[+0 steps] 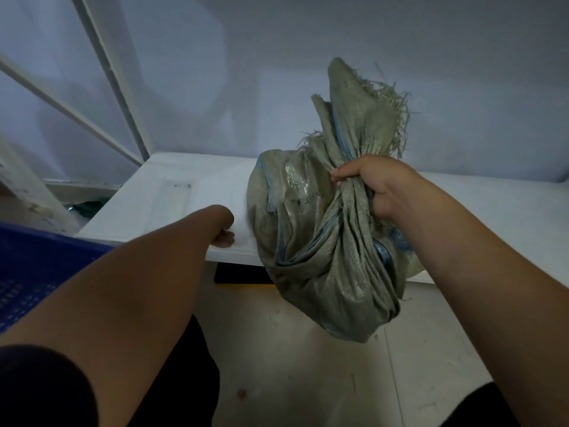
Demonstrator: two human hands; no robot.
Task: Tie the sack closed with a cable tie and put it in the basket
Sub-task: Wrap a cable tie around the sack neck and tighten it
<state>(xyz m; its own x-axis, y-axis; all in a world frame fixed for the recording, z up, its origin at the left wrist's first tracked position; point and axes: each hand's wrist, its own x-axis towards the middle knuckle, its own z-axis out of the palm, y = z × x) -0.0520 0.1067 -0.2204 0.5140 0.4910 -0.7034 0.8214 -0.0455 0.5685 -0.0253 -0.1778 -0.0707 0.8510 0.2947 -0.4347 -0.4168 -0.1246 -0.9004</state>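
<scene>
One sack (323, 241), right hand (378, 186) gripping, one basket (37, 260)

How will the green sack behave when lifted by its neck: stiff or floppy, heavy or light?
Probably floppy: the sack hangs in deep folds below the right hand that grips its gathered neck. It likely holds some weight, since its bottom sags under the table edge. The woven cloth looks glossy, so it may slip.

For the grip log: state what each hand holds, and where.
Right hand grips the sack by its gathered neck. Left hand, at the table edge: cannot tell.
</scene>
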